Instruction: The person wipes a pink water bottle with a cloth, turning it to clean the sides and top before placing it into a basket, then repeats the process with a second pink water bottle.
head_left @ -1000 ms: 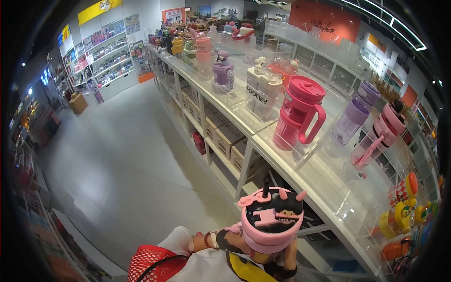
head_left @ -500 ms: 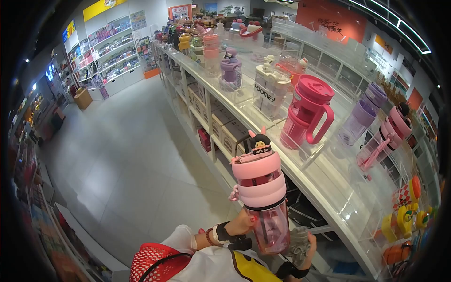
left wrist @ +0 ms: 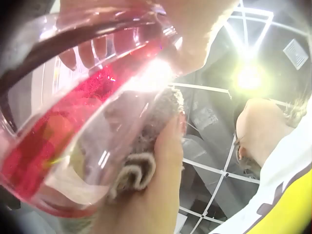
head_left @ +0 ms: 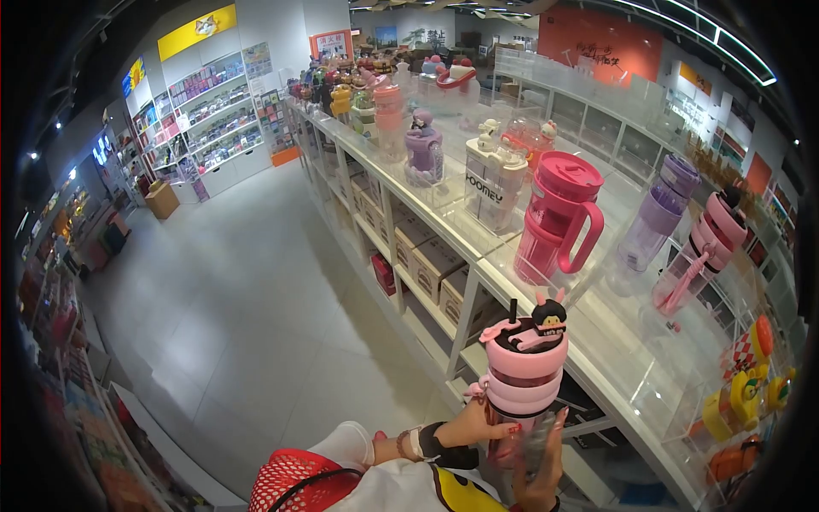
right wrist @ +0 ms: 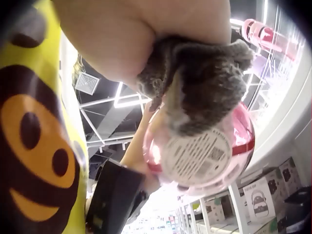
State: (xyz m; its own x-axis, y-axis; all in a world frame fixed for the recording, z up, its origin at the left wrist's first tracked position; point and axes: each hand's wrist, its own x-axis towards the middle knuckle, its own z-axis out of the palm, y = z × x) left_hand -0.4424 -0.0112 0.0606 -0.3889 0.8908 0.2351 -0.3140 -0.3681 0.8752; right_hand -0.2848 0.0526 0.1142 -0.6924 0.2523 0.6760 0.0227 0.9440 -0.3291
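Observation:
In the head view a pink tumbler (head_left: 522, 394) with a black straw and a small black-haired, pink-eared figure on its lid is held up before the shelf. My left hand (head_left: 469, 424) grips its clear lower body. A fuzzy grey cloth (right wrist: 204, 83) lies in my right hand (head_left: 546, 468), held against the lower side and base of the tumbler. In the right wrist view the base shows a round printed label (right wrist: 195, 157), partly covered by the cloth. The left wrist view shows the tumbler's transparent pink wall up close, with the cloth and the right thumb (left wrist: 165, 170) behind it.
Beside me runs a long white display shelf (head_left: 589, 337) with clear dividers. On it stand a bright pink handled mug (head_left: 559, 218), a purple bottle (head_left: 657, 213), another pink tumbler (head_left: 712, 239) and a white bottle (head_left: 495, 183). Boxes (head_left: 431, 260) fill lower shelves; floor (head_left: 230, 333) stretches left.
The tumbler first rose from low with its lid facing the camera, then shifted right and tipped its lid back towards the camera. My right hand brought the cloth onto its lower part.

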